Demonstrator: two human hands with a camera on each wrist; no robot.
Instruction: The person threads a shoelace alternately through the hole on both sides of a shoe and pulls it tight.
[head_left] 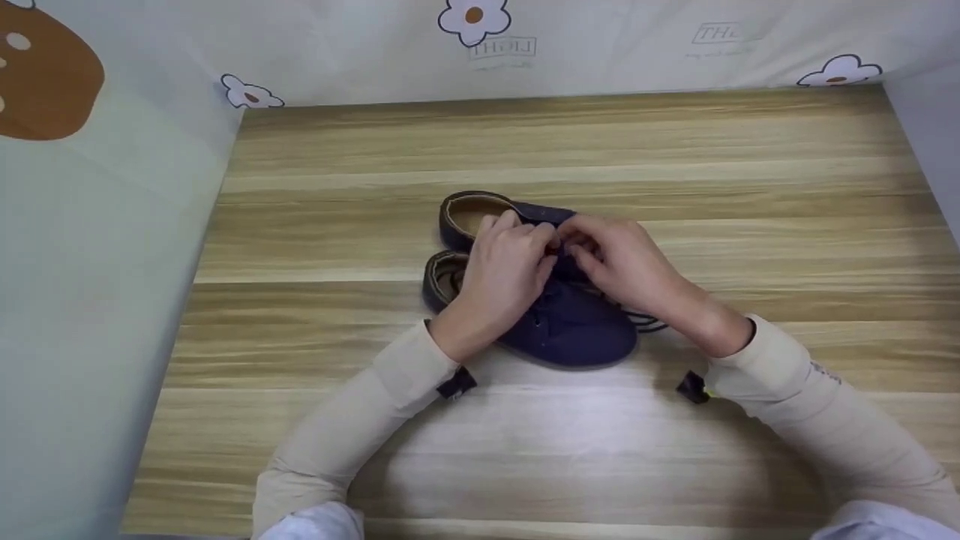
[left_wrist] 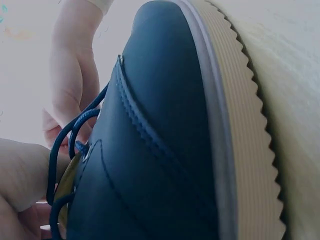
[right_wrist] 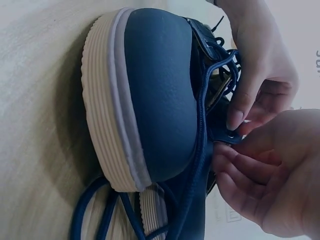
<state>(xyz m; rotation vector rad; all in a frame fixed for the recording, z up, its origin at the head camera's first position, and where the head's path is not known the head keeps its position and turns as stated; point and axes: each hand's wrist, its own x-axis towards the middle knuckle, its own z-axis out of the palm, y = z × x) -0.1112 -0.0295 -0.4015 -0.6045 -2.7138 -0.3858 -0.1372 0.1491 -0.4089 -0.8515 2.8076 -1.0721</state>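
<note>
Two navy lace-up shoes lie side by side, toes to the right; the near shoe (head_left: 577,330) partly covers the far shoe (head_left: 544,213). The left hand (head_left: 501,266) is over the shoes, its thumb and fingers pinching the far shoe's eyelet flap. Close against it, the right hand (head_left: 626,262) has curled fingers at the same flap (right_wrist: 222,134), seen in the right wrist view. Whether a lace end is between the fingertips cannot be told. Dark blue laces (right_wrist: 202,110) hang across the near shoe's front. In the left wrist view the near shoe (left_wrist: 160,100) hides most of the fingers.
The shoes rest on a wood-grain table (head_left: 337,225). Loose lace loops (head_left: 646,322) lie on it right of the near shoe. A pale curtain (head_left: 600,45) with flower prints stands behind the table and another pale sheet (head_left: 112,247) at the left.
</note>
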